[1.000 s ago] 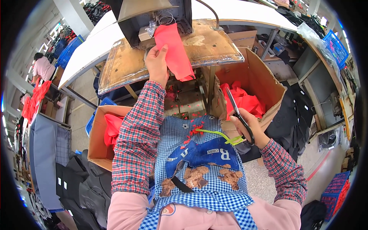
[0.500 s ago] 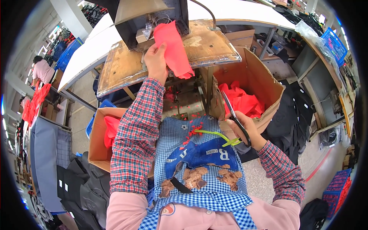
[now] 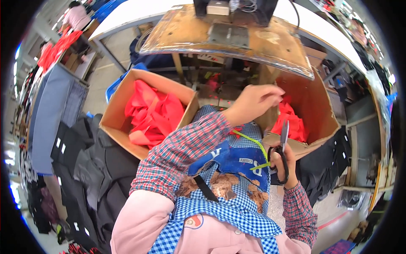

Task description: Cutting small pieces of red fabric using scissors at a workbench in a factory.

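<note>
My left hand (image 3: 256, 101) reaches across to the right, over my lap, toward the right cardboard box. Its fingers stretch out, slightly bent, and no cloth shows in them. Lower right, my right hand (image 3: 289, 163) grips black-handled scissors (image 3: 280, 163), blades pointing up in front of that box. A yellow-green strip (image 3: 261, 146) runs from my apron to the scissors' handles. Red fabric pieces (image 3: 291, 125) lie in the right cardboard box (image 3: 315, 95). More red fabric pieces (image 3: 154, 112) fill the left cardboard box (image 3: 120, 135).
Ahead is a worn wooden machine table (image 3: 177, 31) with a metal plate (image 3: 228, 34) and a dark machine housing (image 3: 256, 15). Black fabric piles (image 3: 101, 169) lie at the left, with more black fabric (image 3: 323, 163) at the right. Two people work at the far left.
The red fabric piece has left my left hand, which moved from the machine down toward the right box. The scissors have turned more upright. The view has tilted down and shifted left.
</note>
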{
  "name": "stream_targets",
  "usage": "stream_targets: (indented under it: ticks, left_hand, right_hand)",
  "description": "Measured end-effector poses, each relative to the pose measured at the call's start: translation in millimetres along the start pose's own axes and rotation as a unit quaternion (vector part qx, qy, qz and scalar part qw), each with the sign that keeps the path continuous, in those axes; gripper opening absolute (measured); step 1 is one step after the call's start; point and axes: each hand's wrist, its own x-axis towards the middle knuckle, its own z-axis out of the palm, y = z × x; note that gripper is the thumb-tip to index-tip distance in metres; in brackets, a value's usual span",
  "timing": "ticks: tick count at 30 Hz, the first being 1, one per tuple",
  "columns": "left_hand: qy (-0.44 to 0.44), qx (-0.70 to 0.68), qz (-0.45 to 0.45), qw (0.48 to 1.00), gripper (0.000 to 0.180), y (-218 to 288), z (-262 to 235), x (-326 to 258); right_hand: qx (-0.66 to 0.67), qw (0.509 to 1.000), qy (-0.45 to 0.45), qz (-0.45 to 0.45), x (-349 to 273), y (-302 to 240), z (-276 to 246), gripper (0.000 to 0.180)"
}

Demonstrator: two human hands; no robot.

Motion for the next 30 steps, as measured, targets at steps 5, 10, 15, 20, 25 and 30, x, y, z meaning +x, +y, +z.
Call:
stream_targets:
  ticks: [5, 10, 15, 20, 25, 30]
  left_hand:
    - [0.257, 0.028, -0.136, 0.956, 0.025, -58, -124, -117]
    - [0.239, 0.473, -0.29, 0.797, 0.034, -109, -296, -248]
    - [0.095, 0.533, -0.441, 0.716, 0.039, -138, -340, -296]
    - [-0.014, 0.597, -0.482, 0.641, 0.039, -142, -333, -291]
    - [0.107, 0.659, -0.33, 0.667, 0.022, -73, -305, -241]
    - [0.087, 0.632, 0.004, 0.77, 0.035, 26, -222, -184]
  right_hand:
    - [-0.034, 0.999, -0.027, 0.026, 4, 11, 8, 0.029]
    - [0.005, 0.999, -0.023, 0.037, 9, 15, 28, 0.025]
    - [-0.014, 0.998, -0.047, 0.046, 13, 9, 44, 0.024]
    - [-0.023, 0.997, -0.058, 0.048, 14, 2, 52, 0.023]
    - [-0.052, 0.996, -0.053, 0.056, 13, 11, 52, 0.022]
    - [0.021, 0.99, -0.053, 0.128, 33, 16, 77, 0.026]
